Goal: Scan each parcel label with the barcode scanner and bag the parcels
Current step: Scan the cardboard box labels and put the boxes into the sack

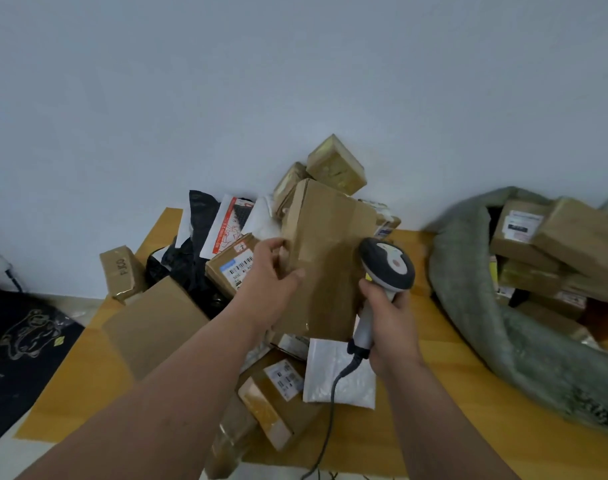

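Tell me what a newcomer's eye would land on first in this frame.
First, the tall cardboard box at centre, held up by the left hand with no label showing on the near face. Beside it, the right hand holds the barcode scanner against the box's right edge. At far right, the grey-green sack lies open on the wooden table, stuffed with boxes.
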Demonstrator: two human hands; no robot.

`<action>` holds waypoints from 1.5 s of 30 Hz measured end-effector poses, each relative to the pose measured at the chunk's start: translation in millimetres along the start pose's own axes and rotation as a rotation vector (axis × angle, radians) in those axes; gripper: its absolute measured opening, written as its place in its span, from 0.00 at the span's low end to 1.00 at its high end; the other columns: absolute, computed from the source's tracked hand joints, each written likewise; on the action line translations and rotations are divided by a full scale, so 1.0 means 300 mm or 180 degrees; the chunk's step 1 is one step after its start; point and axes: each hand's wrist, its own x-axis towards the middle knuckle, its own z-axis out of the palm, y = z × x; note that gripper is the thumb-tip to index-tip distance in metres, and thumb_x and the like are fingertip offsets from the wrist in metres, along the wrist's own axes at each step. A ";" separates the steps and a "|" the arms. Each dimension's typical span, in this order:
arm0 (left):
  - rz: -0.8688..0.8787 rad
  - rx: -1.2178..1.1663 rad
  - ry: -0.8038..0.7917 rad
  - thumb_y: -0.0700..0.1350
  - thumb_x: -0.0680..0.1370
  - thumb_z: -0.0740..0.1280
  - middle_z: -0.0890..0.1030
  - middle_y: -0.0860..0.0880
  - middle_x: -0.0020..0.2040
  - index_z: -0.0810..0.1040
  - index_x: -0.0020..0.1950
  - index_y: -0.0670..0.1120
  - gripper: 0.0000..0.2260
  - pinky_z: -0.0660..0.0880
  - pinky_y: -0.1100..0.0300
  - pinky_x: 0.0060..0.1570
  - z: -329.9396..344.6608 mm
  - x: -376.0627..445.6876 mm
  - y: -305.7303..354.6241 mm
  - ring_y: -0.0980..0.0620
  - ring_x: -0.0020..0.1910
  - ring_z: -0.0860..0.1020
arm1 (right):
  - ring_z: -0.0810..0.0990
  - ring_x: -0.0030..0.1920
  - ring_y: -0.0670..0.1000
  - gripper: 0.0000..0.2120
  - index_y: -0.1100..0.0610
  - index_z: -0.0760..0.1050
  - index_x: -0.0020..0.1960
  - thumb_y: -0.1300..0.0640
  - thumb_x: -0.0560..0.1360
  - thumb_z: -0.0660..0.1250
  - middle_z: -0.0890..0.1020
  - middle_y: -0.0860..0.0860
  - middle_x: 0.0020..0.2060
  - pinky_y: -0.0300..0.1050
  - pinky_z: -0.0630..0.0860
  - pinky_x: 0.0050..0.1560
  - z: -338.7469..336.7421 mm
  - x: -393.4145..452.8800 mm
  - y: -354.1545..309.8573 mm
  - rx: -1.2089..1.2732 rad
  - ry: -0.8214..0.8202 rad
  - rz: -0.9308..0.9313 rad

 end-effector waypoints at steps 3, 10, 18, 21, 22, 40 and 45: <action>0.0162 0.0477 0.0242 0.46 0.79 0.68 0.70 0.55 0.64 0.55 0.78 0.58 0.32 0.76 0.47 0.60 0.059 -0.017 0.005 0.50 0.60 0.75 | 0.78 0.60 0.52 0.23 0.45 0.70 0.69 0.55 0.76 0.71 0.80 0.44 0.57 0.60 0.73 0.67 -0.030 -0.008 -0.017 -0.0017 0.0073 -0.0144; 0.1075 0.1816 0.0871 0.45 0.76 0.69 0.76 0.52 0.61 0.65 0.73 0.54 0.27 0.75 0.52 0.57 0.159 -0.050 0.035 0.52 0.57 0.74 | 0.84 0.52 0.52 0.24 0.46 0.67 0.70 0.53 0.76 0.71 0.82 0.48 0.55 0.50 0.81 0.52 -0.063 -0.035 -0.071 0.0220 0.0141 -0.0497; 0.1789 0.2435 0.0193 0.54 0.77 0.65 0.70 0.54 0.72 0.61 0.76 0.52 0.29 0.62 0.53 0.67 0.287 -0.109 0.062 0.51 0.70 0.68 | 0.80 0.62 0.51 0.48 0.43 0.66 0.70 0.37 0.53 0.79 0.81 0.45 0.62 0.59 0.77 0.63 -0.065 -0.041 -0.116 0.0731 0.0426 -0.0504; 0.2007 0.2604 -0.0138 0.54 0.78 0.61 0.65 0.58 0.74 0.63 0.75 0.56 0.25 0.56 0.55 0.67 0.308 -0.118 0.076 0.55 0.72 0.64 | 0.83 0.57 0.53 0.45 0.48 0.67 0.70 0.46 0.58 0.84 0.83 0.49 0.59 0.59 0.80 0.59 -0.110 -0.019 -0.118 0.0894 0.0376 -0.0287; 0.1987 0.2588 -0.0237 0.53 0.79 0.60 0.65 0.59 0.74 0.64 0.75 0.56 0.23 0.55 0.56 0.66 0.313 -0.119 0.078 0.56 0.72 0.64 | 0.84 0.56 0.54 0.43 0.48 0.68 0.70 0.48 0.59 0.84 0.84 0.50 0.58 0.59 0.81 0.58 -0.122 -0.011 -0.115 0.0934 0.0375 -0.0203; -0.0034 0.1852 -0.0145 0.65 0.75 0.64 0.63 0.52 0.76 0.53 0.79 0.56 0.37 0.59 0.42 0.72 0.229 -0.066 0.027 0.45 0.74 0.63 | 0.85 0.54 0.58 0.33 0.53 0.74 0.68 0.53 0.65 0.80 0.86 0.55 0.54 0.65 0.80 0.57 -0.229 0.011 -0.102 0.1299 -0.0048 0.0043; -0.0933 0.0283 -0.0376 0.51 0.82 0.60 0.79 0.47 0.58 0.75 0.64 0.50 0.12 0.72 0.44 0.64 0.199 -0.052 -0.018 0.46 0.57 0.77 | 0.85 0.54 0.60 0.30 0.52 0.75 0.66 0.53 0.66 0.79 0.86 0.56 0.54 0.67 0.78 0.57 -0.236 0.006 -0.103 0.1201 -0.0051 0.0014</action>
